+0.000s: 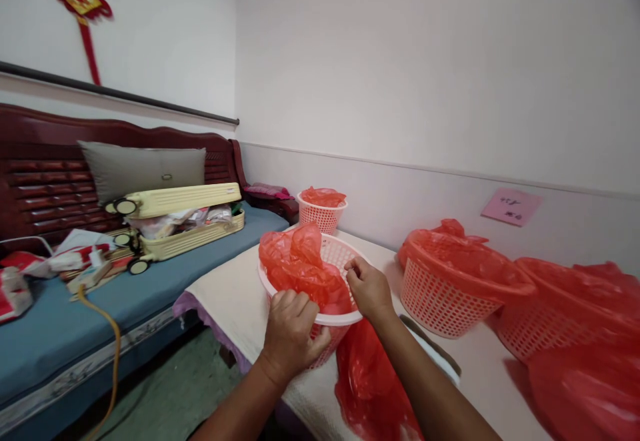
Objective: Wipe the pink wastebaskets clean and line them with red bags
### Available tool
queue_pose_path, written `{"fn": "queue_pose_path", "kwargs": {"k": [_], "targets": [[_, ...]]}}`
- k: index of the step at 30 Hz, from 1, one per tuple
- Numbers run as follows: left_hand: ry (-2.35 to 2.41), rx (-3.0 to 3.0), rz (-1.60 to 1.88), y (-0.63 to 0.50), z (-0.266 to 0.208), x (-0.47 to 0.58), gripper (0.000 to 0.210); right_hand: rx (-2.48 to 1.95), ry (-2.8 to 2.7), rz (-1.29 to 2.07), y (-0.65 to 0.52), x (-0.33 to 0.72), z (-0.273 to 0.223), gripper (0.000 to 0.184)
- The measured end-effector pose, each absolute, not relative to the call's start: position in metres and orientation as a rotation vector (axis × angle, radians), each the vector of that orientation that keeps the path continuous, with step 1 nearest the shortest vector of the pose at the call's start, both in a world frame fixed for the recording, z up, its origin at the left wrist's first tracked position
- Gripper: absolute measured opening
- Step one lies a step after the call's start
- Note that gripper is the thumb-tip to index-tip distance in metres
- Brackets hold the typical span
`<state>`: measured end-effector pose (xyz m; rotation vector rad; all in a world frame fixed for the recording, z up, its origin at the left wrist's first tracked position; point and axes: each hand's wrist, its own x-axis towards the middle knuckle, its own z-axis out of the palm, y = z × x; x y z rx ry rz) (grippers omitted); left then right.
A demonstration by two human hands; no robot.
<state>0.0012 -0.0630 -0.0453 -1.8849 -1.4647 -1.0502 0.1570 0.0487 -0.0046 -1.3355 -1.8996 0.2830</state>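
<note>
A white plastic basket [315, 319] with a perforated wall stands on the table in front of me. Inside it a thin red plastic bag [300, 257] lies bunched, reaching the rim on the left side. My left hand [293, 331] is closed over the near rim, its thumb on the outer wall; whether it also grips bag film is hidden. At the right side my right hand [369, 287] is pinched just inside the rim, at the bag's edge. Below the right forearm another red plastic bag [367, 377] rests on the table beside the basket.
Behind is a smaller basket [320, 216] with a red bag in it. Two bag-lined baskets [445, 301] [560, 307] stand to the right by the wall. An open yellow suitcase [195, 237] lies on the blue-covered bench [190, 271]. The table [225, 287] has a pale cover.
</note>
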Motion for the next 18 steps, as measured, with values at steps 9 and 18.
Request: {"fn": "queue_pose_path", "kwargs": {"k": [9, 18], "targets": [[-1.456, -1.903, -1.039, -0.0625, -0.045, 0.0002, 0.016, -1.322, -1.907, 0.277, 0.0469, 0.1578, -0.005, 0.013], [-1.44, -1.904, -1.011, -0.0602, -0.0446, 0.0004, 0.021, -1.338, -1.893, 0.272, 0.0493, 0.1578, -0.0056, 0.011]]}}
